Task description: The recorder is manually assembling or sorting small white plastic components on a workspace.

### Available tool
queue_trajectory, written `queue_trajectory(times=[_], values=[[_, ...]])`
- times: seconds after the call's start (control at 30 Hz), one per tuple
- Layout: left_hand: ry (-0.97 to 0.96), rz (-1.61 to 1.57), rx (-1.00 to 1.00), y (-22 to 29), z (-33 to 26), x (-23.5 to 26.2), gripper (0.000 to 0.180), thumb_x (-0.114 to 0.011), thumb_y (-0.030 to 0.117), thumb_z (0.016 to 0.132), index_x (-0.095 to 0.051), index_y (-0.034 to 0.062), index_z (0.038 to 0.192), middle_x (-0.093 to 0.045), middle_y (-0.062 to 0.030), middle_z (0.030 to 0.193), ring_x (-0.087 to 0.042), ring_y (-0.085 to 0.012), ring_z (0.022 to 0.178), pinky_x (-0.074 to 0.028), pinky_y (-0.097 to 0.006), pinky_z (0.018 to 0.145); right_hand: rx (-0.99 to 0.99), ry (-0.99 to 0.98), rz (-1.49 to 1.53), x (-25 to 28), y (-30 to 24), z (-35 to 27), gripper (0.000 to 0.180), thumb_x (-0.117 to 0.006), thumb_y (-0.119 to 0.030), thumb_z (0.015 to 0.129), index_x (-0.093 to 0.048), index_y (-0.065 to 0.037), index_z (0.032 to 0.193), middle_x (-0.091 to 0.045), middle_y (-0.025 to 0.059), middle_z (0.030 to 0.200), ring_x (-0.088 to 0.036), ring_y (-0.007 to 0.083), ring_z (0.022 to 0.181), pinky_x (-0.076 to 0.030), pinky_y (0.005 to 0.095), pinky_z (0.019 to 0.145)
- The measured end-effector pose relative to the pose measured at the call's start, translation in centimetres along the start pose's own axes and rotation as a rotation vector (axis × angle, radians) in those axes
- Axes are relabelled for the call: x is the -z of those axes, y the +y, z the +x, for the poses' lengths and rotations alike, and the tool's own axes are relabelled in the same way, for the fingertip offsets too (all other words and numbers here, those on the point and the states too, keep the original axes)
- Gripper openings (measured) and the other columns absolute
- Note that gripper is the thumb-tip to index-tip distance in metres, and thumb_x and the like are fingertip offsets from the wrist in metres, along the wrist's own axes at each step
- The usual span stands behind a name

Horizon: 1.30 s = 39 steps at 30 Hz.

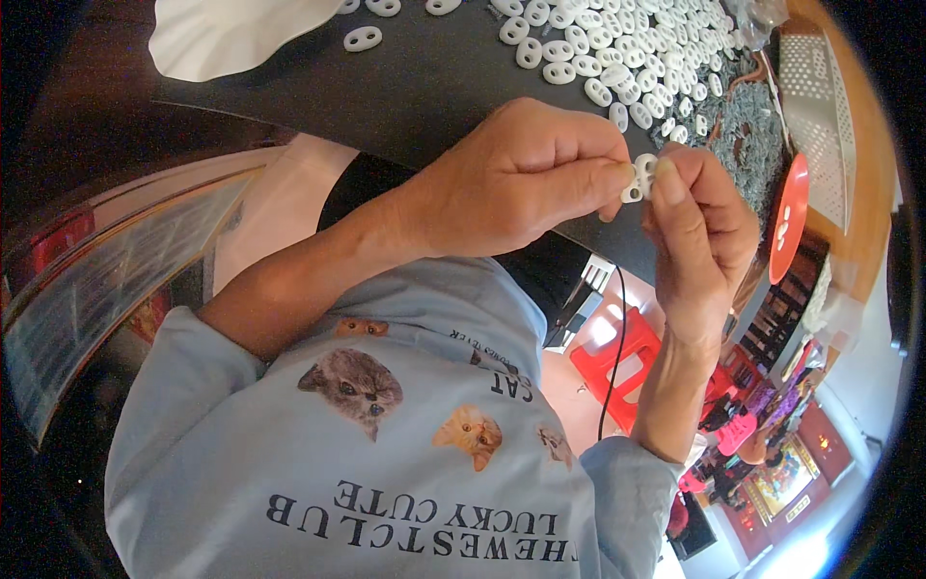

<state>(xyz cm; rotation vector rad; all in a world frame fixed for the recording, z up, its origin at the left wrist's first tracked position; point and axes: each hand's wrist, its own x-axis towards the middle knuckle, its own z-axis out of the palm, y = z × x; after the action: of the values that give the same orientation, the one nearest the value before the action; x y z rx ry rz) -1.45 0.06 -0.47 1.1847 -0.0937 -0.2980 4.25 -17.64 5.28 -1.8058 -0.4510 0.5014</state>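
Above the near edge of the dark table (415, 111), my left hand (531, 179) and my right hand (699, 227) meet, fingertips almost touching. Between them are small white oval pieces with holes (632, 189); there seem to be two, one against the other. My left thumb and forefinger pinch one side, my right thumb presses on the other. The fingers partly cover the pieces, so how they join cannot be made out. Just beyond my hands spreads a heap of similar white two-hole ovals (637, 58).
At the upper left lies a white wavy-edged dish (231, 43), with a loose oval (363, 39) near it. To the right are a grey stringy pile (757, 135), a red dish (789, 222) holding several white bits, and a white perforated basket (815, 116). A red stool (612, 372) stands below.
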Motion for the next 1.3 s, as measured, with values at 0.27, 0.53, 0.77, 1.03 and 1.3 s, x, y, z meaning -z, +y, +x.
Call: queue_trajectory(times=[0.27,0.53,0.77,1.03,1.3], values=[[0.027,0.05,-0.069,0.1,0.1,0.0,0.024,-0.053,0.025,0.096,-0.062,0.0038,0.088,-0.053,0.005,0.07,-0.043,-0.0008,0.06,-0.032,-0.017,0.051,0.276,-0.031,-0.386,-0.1,0.4,0.3,0.012,-0.06,-0.01,0.091,-0.058,-0.001,0.085,-0.051,0.0029,0.069,-0.046,0.0119,0.06,-0.037,0.0253,0.053],[-0.037,-0.113,-0.048,0.1,0.4,-0.1,0.023,-0.052,0.021,0.095,-0.062,0.0025,0.085,-0.048,0.0038,0.063,-0.042,-0.0028,0.053,-0.031,-0.02,0.046,0.454,-0.092,-0.743,0.2,-0.4,0.3,0.023,-0.076,-0.009,0.074,-0.059,-0.002,0.088,-0.052,0.0105,0.073,-0.053,0.0253,0.061,-0.045,0.0344,0.054],[-0.007,0.044,-0.081,0.2,0.7,-0.4,0.02,-0.054,0.018,0.093,-0.059,0.0034,0.08,-0.05,0.0054,0.065,-0.044,-0.0015,0.058,-0.032,-0.02,0.049,0.487,-0.126,-0.733,0.4,-0.1,-0.1,0.026,-0.073,-0.01,0.072,-0.059,-0.001,0.091,-0.049,0.0075,0.075,-0.046,0.0173,0.058,-0.036,0.0284,0.05],[0.01,0.135,-0.09,-0.3,0.8,-0.4,0.018,-0.056,0.016,0.093,-0.058,0.0029,0.081,-0.048,0.0068,0.065,-0.042,-0.0006,0.06,-0.032,-0.02,0.05,0.485,-0.119,-0.8,0.4,-0.4,-0.4,0.023,-0.071,-0.007,0.073,-0.06,-0.001,0.092,-0.053,0.0107,0.076,-0.056,0.0284,0.059,-0.046,0.0372,0.049],[0.003,0.154,-0.063,-0.1,0.7,-0.6,0.019,-0.056,0.016,0.093,-0.058,0.0031,0.08,-0.048,0.0069,0.065,-0.041,-0.0008,0.06,-0.031,-0.021,0.05,0.524,-0.115,-0.805,0.6,-0.1,-0.6,0.026,-0.07,-0.007,0.075,-0.06,0.0,0.098,-0.054,0.0124,0.081,-0.058,0.0302,0.061,-0.048,0.0384,0.05]])
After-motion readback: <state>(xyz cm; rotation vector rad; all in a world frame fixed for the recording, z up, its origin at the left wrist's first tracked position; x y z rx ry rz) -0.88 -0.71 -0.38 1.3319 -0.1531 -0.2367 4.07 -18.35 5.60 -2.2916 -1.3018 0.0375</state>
